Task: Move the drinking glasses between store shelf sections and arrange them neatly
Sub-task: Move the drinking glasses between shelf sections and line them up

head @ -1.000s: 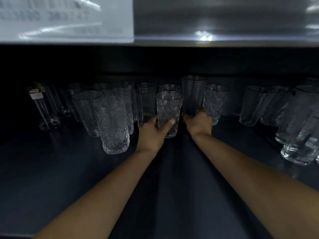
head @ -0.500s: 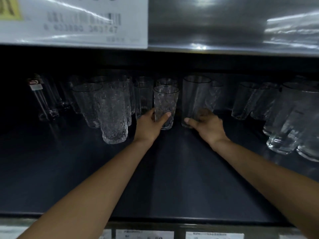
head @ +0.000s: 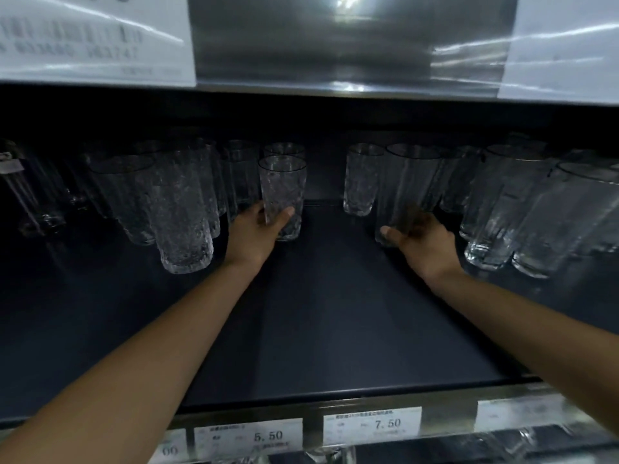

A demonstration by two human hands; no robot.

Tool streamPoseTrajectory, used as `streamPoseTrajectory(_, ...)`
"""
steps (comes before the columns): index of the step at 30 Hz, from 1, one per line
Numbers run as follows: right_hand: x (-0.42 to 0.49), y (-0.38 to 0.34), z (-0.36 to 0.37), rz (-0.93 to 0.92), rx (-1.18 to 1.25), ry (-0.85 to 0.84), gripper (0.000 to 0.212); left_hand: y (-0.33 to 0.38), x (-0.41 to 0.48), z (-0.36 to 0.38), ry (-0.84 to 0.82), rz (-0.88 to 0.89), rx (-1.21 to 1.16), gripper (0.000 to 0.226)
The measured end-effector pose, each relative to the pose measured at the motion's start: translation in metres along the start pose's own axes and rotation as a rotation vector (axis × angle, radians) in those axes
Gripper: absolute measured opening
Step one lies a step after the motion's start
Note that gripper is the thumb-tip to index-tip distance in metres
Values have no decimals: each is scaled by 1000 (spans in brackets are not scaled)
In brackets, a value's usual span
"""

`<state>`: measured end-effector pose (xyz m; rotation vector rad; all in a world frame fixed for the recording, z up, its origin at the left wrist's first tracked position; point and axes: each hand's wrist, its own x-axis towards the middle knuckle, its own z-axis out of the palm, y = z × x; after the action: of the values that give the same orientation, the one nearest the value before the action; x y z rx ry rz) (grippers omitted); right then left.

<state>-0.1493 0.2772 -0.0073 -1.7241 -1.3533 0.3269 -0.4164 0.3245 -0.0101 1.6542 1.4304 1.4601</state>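
Left hand (head: 255, 233) grips textured glass (head: 283, 185) near its base, thumb across the front, fingers curled behind. Right hand (head: 427, 244) wraps tall smooth glass (head: 407, 182) low down. Both glasses upright, well apart, mid-depth on the dark shelf (head: 335, 306).

Gripping a textured glass (head: 282, 192) low in the left hand (head: 254, 236). Gripping a taller smooth glass (head: 407, 185) near its base in the right hand (head: 427, 244), beside 1 patterned glass (head: 360, 182) just left.
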Motion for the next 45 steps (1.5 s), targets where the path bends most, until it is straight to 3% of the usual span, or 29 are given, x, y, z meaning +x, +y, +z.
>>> streamPoseTrajectory(12, 16, 21, -2, 60, 74, 64, 61, 4, -4, -1, 32, 3, 65, 35)
streamPoseTrajectory(18, 17, 22, -2, 76, 88, 66, 62, 3, -22, -10, 119, 53, 325, 52)
streamPoseTrajectory(22, 15, 21, -1, 98, 150, 78, 64, 15, -38, -19, 213, 133, 358, 46)
streamPoseTrajectory(25, 13, 18, -1, 100, 176, 83, 66, 28, -47, 1, 54, 241, 229, 30)
streamPoseTrajectory(29, 12, 18, -2, 94, 180, 86, 66, 39, -40, 61, -198, 150, 82, 19)
streamPoseTrajectory(33, 10, 17, -3, 79, 201, 99, 64, 40, -5, 108, -124, 42, -19, 33)
streamPoseTrajectory(39, 10, 17, -3, 80, 253, 105, 55, 35, 39, 146, -88, -51, -37, 78)
streamPoseTrajectory(45, 12, 18, -2, 83, 264, 87, 51, 32, 56, 166, -100, -71, -50, 74)
